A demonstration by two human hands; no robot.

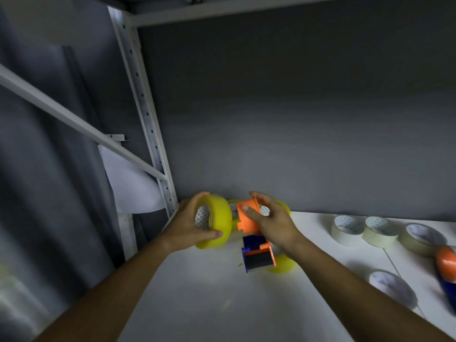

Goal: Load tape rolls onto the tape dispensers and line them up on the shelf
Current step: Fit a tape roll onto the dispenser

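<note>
Just left of the frame's centre, low down, the left hand (188, 224) grips a yellow tape roll (218, 222) above the white shelf (197, 292). Its fingers curl over the top of the roll and its thumb presses the lower rim, so the roll is clamped between them, with its patterned white core turned toward the palm. Just to its right, the right hand (270, 218) holds an orange and blue tape dispenser (254, 233). The thumb lies on the orange hub and the fingers wrap round its far side. The blue and black lower part of the dispenser hangs below the hand. The roll and the orange hub are close together, though whether they touch cannot be told.

Behind and under the hands lie more yellow rolls: one (233, 206) peeks out between roll and dispenser, another (283, 264) sits on the shelf beneath the right wrist.

At the right of the frame, three pale tape rolls (365, 230) lie flat in a row near the grey back wall (296, 119), and a fourth pale roll (392, 287) lies nearer the lower right. At the right edge a second dispenser (446, 270), orange over blue, is cut off and blurred. A white metal upright (145, 114) with holes runs down the upper left.
</note>
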